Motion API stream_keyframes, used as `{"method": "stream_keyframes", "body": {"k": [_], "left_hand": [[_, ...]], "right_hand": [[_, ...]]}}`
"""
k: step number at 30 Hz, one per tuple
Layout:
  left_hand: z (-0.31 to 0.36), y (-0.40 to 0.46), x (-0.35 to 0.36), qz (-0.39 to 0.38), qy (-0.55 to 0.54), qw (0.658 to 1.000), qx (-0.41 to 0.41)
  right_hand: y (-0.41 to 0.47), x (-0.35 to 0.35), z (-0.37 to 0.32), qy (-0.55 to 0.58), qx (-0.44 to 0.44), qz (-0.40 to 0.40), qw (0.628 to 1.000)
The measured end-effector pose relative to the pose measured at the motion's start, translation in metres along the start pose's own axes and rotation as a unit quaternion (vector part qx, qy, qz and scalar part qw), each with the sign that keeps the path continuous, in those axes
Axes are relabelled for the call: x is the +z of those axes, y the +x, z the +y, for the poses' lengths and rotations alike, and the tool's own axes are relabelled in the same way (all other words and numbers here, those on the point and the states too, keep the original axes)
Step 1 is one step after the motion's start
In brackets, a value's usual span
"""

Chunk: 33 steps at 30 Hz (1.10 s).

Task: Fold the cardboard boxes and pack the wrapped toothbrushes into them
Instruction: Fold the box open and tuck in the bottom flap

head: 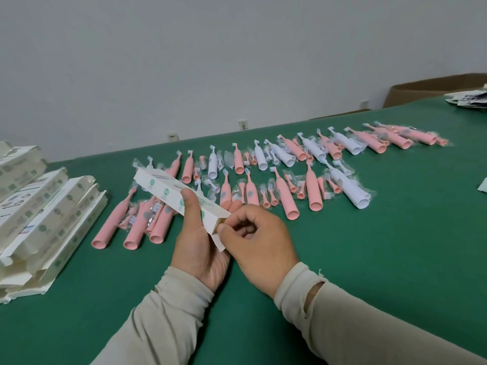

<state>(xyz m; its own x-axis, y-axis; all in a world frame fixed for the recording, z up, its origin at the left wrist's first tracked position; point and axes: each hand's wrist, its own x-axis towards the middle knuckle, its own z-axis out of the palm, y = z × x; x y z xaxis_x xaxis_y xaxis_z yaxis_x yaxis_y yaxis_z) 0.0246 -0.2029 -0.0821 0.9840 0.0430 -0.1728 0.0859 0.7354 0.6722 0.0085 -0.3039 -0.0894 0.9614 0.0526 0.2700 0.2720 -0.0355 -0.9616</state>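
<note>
My left hand point(200, 241) grips a long white cardboard box point(168, 192) with green round marks, thumb on top and fingers underneath, holding it slanted above the green table point(395, 259). My right hand point(259, 241) pinches the flap at the box's near open end with thumb and forefinger. Several wrapped pink and white electric toothbrushes point(290, 164) lie in rows on the table beyond the hands, with pink ones point(113, 219) under the box's far end.
A stack of flat unfolded white boxes point(39, 214) sits at the table's left edge. A brown carton point(432, 88) stands behind the far right corner, with printed leaflets point(469, 100) near it. A grey wall with sockets runs behind.
</note>
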Motion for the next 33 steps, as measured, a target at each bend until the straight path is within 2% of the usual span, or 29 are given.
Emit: {"method": "stream_keyframes", "body": {"k": [7, 12, 16, 24, 33], "left_hand": [[-0.001, -0.005, 0.006, -0.037, -0.019, 0.999, 0.012], [-0.001, -0.006, 0.012, -0.037, -0.01, 0.999, 0.01], [0.008, -0.009, 0.012, -0.063, -0.015, 0.998, 0.021], [0.009, -0.009, 0.011, -0.108, -0.035, 0.993, 0.036], [0.005, -0.007, 0.006, -0.184, 0.016, 0.983, 0.01]], "right_hand": [[0.01, -0.01, -0.005, -0.097, -0.034, -0.029, 0.994], [0.007, -0.035, -0.009, -0.146, -0.141, -0.083, 0.976], [0.008, -0.05, -0.017, -0.22, -0.218, -0.155, 0.938], [0.015, -0.046, -0.01, -0.229, -0.315, -0.084, 0.917], [0.018, -0.05, -0.013, -0.222, -0.283, -0.067, 0.931]]}}
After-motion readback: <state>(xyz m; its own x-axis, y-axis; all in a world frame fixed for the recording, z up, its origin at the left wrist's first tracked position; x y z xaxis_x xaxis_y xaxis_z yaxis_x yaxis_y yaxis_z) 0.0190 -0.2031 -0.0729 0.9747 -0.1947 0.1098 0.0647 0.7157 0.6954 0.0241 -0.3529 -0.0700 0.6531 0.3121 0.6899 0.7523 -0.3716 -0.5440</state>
